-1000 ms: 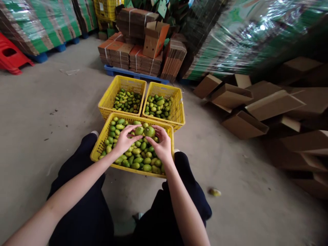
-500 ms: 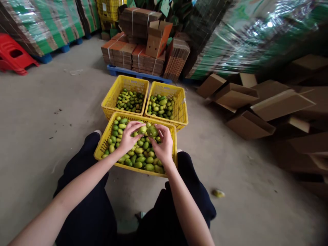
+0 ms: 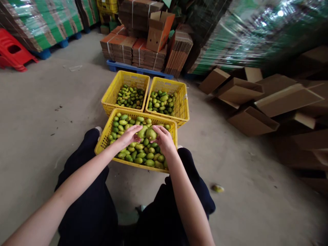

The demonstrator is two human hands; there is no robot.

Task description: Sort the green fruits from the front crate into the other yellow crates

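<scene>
Just above the front yellow crate (image 3: 135, 165), my two hands are close together, each closed on one fruit. My left hand (image 3: 128, 136) holds a yellowish-green lemon (image 3: 142, 132) by its left side, between thumb and fingers. In my right hand (image 3: 165, 140) is a second green lemon (image 3: 151, 134), one rounded end turned toward me. The two fruits are side by side, nearly or just touching; I cannot tell which. Beneath them, loose green and yellow lemons (image 3: 139, 155) fill the crate, which stands between my legs.
Behind it stand a left yellow crate (image 3: 109, 99) and a right yellow crate (image 3: 183, 111), both partly filled with lemons. Flattened cartons (image 3: 120, 48) lie on a blue pallet (image 3: 139, 70). Open cardboard boxes (image 3: 252, 121) crowd the right. One lemon (image 3: 217, 188) lies on the floor; a red stool (image 3: 15, 51) is left.
Both hands keep hold of their lemons, which have been turned and now show different sides. My left fingers have shifted lower on their fruit. The view has tilted slightly downward.
</scene>
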